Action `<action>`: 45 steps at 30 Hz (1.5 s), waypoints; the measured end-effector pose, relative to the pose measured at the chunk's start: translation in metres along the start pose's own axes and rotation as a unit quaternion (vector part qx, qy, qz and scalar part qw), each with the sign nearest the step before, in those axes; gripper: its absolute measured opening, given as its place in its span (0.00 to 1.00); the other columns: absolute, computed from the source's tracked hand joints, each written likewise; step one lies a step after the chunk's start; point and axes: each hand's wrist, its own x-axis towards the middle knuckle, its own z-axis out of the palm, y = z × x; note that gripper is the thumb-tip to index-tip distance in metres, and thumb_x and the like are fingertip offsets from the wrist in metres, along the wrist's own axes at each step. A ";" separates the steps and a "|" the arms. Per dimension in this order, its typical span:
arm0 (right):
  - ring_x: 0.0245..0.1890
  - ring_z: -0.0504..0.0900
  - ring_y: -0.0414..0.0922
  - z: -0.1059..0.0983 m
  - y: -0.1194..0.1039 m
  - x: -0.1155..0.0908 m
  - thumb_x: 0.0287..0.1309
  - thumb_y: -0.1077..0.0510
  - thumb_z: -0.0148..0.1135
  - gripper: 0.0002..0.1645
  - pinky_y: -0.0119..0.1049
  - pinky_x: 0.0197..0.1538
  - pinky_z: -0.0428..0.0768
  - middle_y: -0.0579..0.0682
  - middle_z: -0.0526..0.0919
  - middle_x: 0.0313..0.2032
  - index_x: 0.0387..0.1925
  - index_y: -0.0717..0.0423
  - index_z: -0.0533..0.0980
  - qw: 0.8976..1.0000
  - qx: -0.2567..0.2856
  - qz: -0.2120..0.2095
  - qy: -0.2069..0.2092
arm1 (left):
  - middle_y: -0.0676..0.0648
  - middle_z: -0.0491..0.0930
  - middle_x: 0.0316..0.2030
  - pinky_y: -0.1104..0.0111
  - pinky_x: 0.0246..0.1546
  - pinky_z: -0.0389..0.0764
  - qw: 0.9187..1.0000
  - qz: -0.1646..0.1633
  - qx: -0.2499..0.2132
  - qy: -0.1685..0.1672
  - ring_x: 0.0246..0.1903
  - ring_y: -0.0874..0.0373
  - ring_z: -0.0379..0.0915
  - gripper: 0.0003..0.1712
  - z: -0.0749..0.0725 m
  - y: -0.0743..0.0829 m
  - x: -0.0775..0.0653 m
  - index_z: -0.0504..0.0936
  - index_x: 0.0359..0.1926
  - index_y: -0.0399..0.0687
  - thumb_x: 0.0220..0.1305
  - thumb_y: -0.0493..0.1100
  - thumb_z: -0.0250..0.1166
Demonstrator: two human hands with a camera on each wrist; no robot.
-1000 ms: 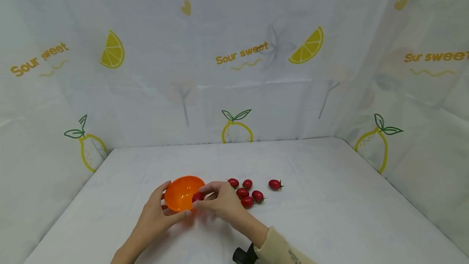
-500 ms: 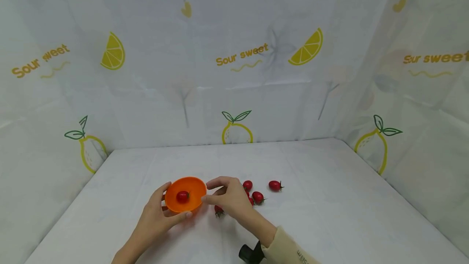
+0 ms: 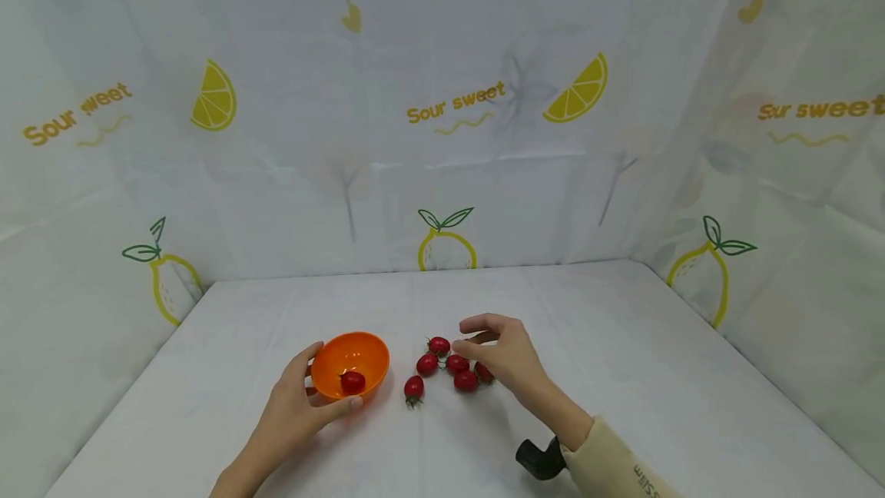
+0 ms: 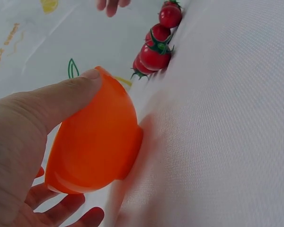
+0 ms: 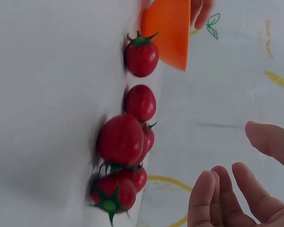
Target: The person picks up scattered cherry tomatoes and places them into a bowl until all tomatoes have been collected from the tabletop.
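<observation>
An orange bowl (image 3: 339, 356) stands on the table with one red cherry tomato (image 3: 353, 383) inside. My left hand (image 3: 293, 402) grips its side, the thumb at the near rim and the fingers around the far side, as the left wrist view (image 4: 92, 137) also shows from the bowl's outside. My right hand (image 3: 508, 352) hovers over a loose group of cherry tomatoes (image 3: 466, 381), thumb and fingers apart with nothing between them. Part of the group is hidden beneath it. A single cherry tomato (image 3: 413, 389) lies nearest the bowl, stem toward me.
A white cloth (image 3: 588, 406) covers the table. White sheets (image 3: 442, 175) printed with lemons enclose the back and sides. Below my right wrist a black device (image 3: 541, 459) juts out by the beige sleeve (image 3: 615, 459).
The tomato my right hand pinched now lies in the bowl, having rolled to its near side. My right hand has moved away rightward over the group. My left hand keeps its hold.
</observation>
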 end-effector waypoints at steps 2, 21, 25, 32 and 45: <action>0.42 0.79 0.47 -0.012 0.006 0.003 0.52 0.56 0.76 0.17 0.40 0.38 0.81 0.47 0.83 0.39 0.45 0.53 0.83 1.000 -0.016 -0.002 0.016 | 0.39 0.65 0.65 0.53 0.53 0.78 1.000 0.000 0.000 0.000 0.58 0.46 0.66 0.61 0.000 -0.001 0.001 0.57 0.71 0.38 0.44 0.59 0.80; 0.51 0.79 0.52 -0.097 0.055 0.035 0.54 0.47 0.74 0.32 0.53 0.56 0.75 0.56 0.82 0.51 0.57 0.58 0.78 0.998 -0.056 0.038 -0.020 | 0.38 0.65 0.65 0.54 0.52 0.78 1.000 -0.004 0.006 0.000 0.56 0.46 0.68 0.62 0.002 -0.002 0.002 0.58 0.71 0.39 0.43 0.60 0.80; 0.53 0.76 0.54 -0.093 0.061 0.033 0.54 0.50 0.75 0.30 0.50 0.53 0.78 0.58 0.81 0.53 0.56 0.60 0.79 0.996 -0.081 0.036 -0.033 | 0.38 0.65 0.65 0.54 0.52 0.78 1.000 -0.002 0.007 0.001 0.56 0.45 0.68 0.62 0.001 -0.001 0.001 0.58 0.71 0.38 0.43 0.60 0.80; 0.50 0.76 0.51 -0.087 0.069 0.029 0.51 0.54 0.76 0.29 0.45 0.49 0.78 0.55 0.83 0.50 0.54 0.61 0.80 0.994 -0.078 0.061 -0.038 | 0.38 0.65 0.64 0.54 0.52 0.78 1.000 -0.005 0.004 0.000 0.56 0.45 0.68 0.62 0.002 -0.002 0.001 0.58 0.71 0.38 0.43 0.60 0.80; 0.42 0.80 0.49 -0.072 0.076 0.022 0.47 0.62 0.78 0.27 0.41 0.44 0.82 0.53 0.84 0.43 0.51 0.64 0.81 0.993 -0.096 0.066 -0.019 | 0.37 0.65 0.64 0.54 0.52 0.78 1.000 0.004 0.002 0.003 0.56 0.45 0.68 0.61 0.002 -0.002 0.000 0.59 0.70 0.36 0.44 0.59 0.80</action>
